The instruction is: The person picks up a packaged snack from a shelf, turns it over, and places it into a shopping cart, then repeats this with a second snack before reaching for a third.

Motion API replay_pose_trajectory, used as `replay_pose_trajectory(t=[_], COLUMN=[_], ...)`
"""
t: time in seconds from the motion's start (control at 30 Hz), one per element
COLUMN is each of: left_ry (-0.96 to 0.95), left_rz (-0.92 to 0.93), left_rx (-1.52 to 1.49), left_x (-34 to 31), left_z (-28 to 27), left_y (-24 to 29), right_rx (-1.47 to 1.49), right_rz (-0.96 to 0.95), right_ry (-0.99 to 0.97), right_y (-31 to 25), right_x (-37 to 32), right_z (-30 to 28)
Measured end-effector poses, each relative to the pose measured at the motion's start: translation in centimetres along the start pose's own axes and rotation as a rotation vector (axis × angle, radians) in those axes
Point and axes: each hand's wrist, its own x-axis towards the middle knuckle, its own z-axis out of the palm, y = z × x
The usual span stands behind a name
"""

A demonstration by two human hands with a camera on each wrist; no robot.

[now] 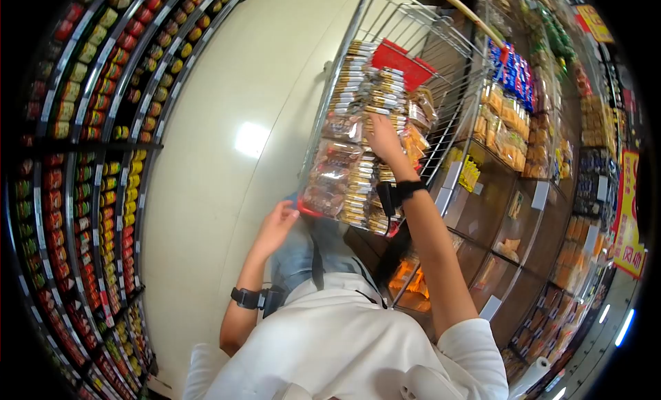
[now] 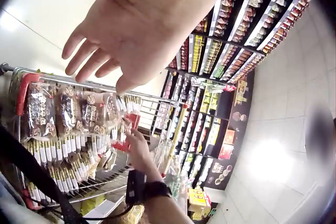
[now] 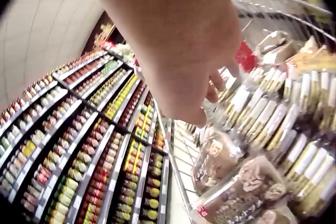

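Note:
My right hand point(image 1: 383, 138) reaches down into a metal shopping cart point(image 1: 321, 117), over rows of slim packets with white bands point(image 1: 387, 90). In the right wrist view its fingers point(image 3: 212, 88) bend down right by these packets, beside a clear bag of brown food point(image 3: 215, 155); I cannot tell whether they grip anything. More such clear bags point(image 1: 334, 159) lie in a row along the cart's left side. My left hand point(image 1: 277, 224) hovers by the cart's red near corner point(image 1: 308, 210). Its fingers are spread and loose in the left wrist view, with nothing in them.
Shelves of jars point(image 1: 89, 172) line the left of the aisle, with pale floor tiles point(image 1: 206, 179) between. Display shelves with bagged goods point(image 1: 506, 114) stand close on the cart's right. A red panel point(image 1: 406, 64) sits toward the cart's far end, near its handle point(image 1: 468, 11).

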Motion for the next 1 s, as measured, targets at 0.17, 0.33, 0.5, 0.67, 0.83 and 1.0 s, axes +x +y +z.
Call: replay_pose_trajectory(t=[0.17, 0.33, 0.5, 0.67, 0.83, 1.0], left_ry=[-0.091, -0.212, -0.310, -0.090, -0.191, -0.316], left_rz=[0.118, 0.162, 0.127, 0.511, 0.461, 0.420], left_rx=[0.084, 0.225, 0.314, 0.833, 1.006, 0.883], left_x=[1.0, 2.6, 7.4, 11.9, 17.7, 21.5], left_z=[1.5, 3.9, 6.9, 9.3, 9.8, 8.8], left_y=[1.9, 3.8, -0.7, -3.1, -6.4, -7.9], right_rx=[0.030, -0.112, -0.238, -0.485, -0.637, -0.593], right_rz=[0.192, 0.447, 0.919, 1.177, 1.344, 1.329], right_ry=[0.147, 0.427, 0.729, 1.096, 1.254, 1.206], right_y=[5.6, 8.5, 7.1, 2.8, 1.6, 0.4], right_x=[-13.0, -30.8, -46.5, -56.2, -63.3, -65.6], right_z=[-3.2, -6.5, -8.7, -10.8, -11.2, -14.2])
